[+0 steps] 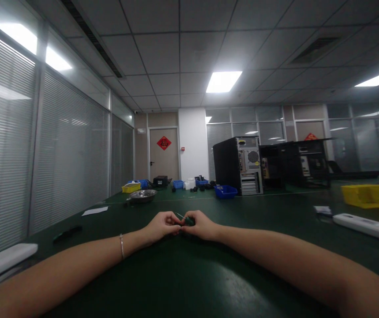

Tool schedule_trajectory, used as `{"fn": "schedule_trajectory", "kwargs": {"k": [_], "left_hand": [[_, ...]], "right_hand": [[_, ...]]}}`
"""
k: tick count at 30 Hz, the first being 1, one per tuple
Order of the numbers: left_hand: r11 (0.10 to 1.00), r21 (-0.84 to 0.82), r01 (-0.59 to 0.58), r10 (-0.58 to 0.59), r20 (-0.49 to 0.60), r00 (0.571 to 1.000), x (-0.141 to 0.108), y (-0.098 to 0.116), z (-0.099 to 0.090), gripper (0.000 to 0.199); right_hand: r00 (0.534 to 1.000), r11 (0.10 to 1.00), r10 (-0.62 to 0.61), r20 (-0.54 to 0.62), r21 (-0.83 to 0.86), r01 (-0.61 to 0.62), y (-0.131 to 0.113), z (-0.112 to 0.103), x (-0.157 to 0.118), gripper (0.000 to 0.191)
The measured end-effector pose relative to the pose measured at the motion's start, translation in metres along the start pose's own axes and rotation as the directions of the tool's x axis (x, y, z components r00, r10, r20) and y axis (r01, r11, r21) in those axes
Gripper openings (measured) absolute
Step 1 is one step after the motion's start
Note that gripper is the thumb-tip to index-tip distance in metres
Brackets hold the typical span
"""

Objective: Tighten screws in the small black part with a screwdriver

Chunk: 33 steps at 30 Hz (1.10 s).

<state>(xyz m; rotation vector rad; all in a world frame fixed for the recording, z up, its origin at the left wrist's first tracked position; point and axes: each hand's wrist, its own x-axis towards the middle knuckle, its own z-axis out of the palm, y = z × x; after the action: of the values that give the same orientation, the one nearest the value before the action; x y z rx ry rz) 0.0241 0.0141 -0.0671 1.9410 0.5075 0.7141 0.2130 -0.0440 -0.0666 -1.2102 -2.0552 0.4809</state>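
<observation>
Both hands meet over the middle of the green table (189, 274). In my right hand (201, 226) is a small screwdriver (189, 221) with a dark green handle. Its thin metal shaft points up and left toward the other hand. My left hand (161, 226), with a bracelet at the wrist, has thumb and fingers closed in a pinch. The fingertips of both hands come together around something small and dark, too hidden to name.
A computer tower (238, 165) and a blue bin (225, 191) stand beyond, on the right. A metal bowl (143, 196), white paper (95, 211) and dark tool (67, 233) lie left. A yellow bin (368, 196) and white bar (368, 226) are far right.
</observation>
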Motion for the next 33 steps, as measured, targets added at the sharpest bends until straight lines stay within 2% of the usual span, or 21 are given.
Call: {"fn": "schedule_trajectory", "kwargs": {"k": [7, 9, 11, 13, 14, 16, 18, 20, 22, 24, 26, 28, 30, 33], "left_hand": [[0.999, -0.028, 0.017, -0.017, 0.0, 1.0, 0.004, -0.001, 0.0, 0.033], [1.0, -0.025, 0.014, -0.014, 0.005, 1.0, 0.007, -0.005, -0.004, 0.034], [1.0, 0.0, 0.004, -0.004, -0.033, 0.999, 0.012, -0.01, -0.016, 0.034], [1.0, 0.021, 0.011, -0.008, -0.151, 0.989, 0.016, -0.016, -0.036, 0.033], [0.999, 0.02, 0.025, -0.02, -0.227, 0.974, 0.018, -0.02, -0.048, 0.033], [0.995, -0.042, 0.092, -0.101, -0.406, 0.908, 0.02, -0.029, -0.072, 0.033], [0.988, -0.077, 0.132, -0.153, -0.453, 0.878, 0.02, -0.036, -0.09, 0.033], [0.983, -0.101, 0.151, -0.18, -0.448, 0.876, 0.02, -0.04, -0.094, 0.033], [0.982, -0.119, 0.15, -0.186, -0.422, 0.887, 0.019, -0.038, -0.085, 0.035], [0.985, -0.12, 0.128, -0.163, -0.361, 0.918, 0.017, -0.031, -0.066, 0.039], [0.992, -0.088, 0.089, -0.108, -0.246, 0.963, 0.015, -0.02, -0.045, 0.041], [0.996, -0.064, 0.068, -0.076, -0.143, 0.987, 0.012, -0.01, -0.028, 0.04], [0.995, -0.072, 0.068, -0.074, -0.083, 0.994, 0.009, -0.004, -0.016, 0.039], [0.989, -0.121, 0.09, -0.097, -0.059, 0.993, 0.008, -0.006, -0.011, 0.038]], "right_hand": [[0.991, 0.981, -0.065, -0.116, -0.187, 0.042, 0.004, 0.003, 0.005, 0.024], [0.989, 0.98, -0.08, -0.122, -0.191, 0.056, 0.006, 0.003, 0.006, 0.026], [0.985, 0.984, -0.082, -0.149, -0.17, 0.056, 0.008, 0.002, 0.006, 0.028], [0.981, 0.989, -0.066, -0.18, -0.145, 0.04, 0.011, 0.001, 0.006, 0.029], [0.982, 0.991, -0.052, -0.183, -0.132, 0.028, 0.012, 0.0, 0.006, 0.029], [0.985, 0.994, -0.028, -0.17, -0.11, 0.009, 0.015, -0.001, 0.005, 0.03], [0.988, 0.996, -0.015, -0.151, -0.091, 0.001, 0.016, -0.002, 0.004, 0.03], [0.991, 0.997, -0.011, -0.137, -0.076, 0.001, 0.016, -0.002, 0.004, 0.03], [0.991, 0.997, -0.007, -0.131, -0.072, -0.003, 0.014, -0.002, 0.004, 0.03], [0.991, 0.997, -0.005, -0.134, -0.077, -0.005, 0.013, -0.002, 0.005, 0.03], [0.99, 0.996, -0.002, -0.144, -0.087, -0.01, 0.013, -0.001, 0.007, 0.029], [0.988, 0.996, -0.015, -0.152, -0.09, 0.001, 0.014, 0.0, 0.008, 0.029], [0.985, 0.997, -0.033, -0.168, -0.08, 0.019, 0.016, 0.001, 0.008, 0.03], [0.98, 0.998, -0.029, -0.196, -0.053, 0.018, 0.019, 0.002, 0.008, 0.033]]}}
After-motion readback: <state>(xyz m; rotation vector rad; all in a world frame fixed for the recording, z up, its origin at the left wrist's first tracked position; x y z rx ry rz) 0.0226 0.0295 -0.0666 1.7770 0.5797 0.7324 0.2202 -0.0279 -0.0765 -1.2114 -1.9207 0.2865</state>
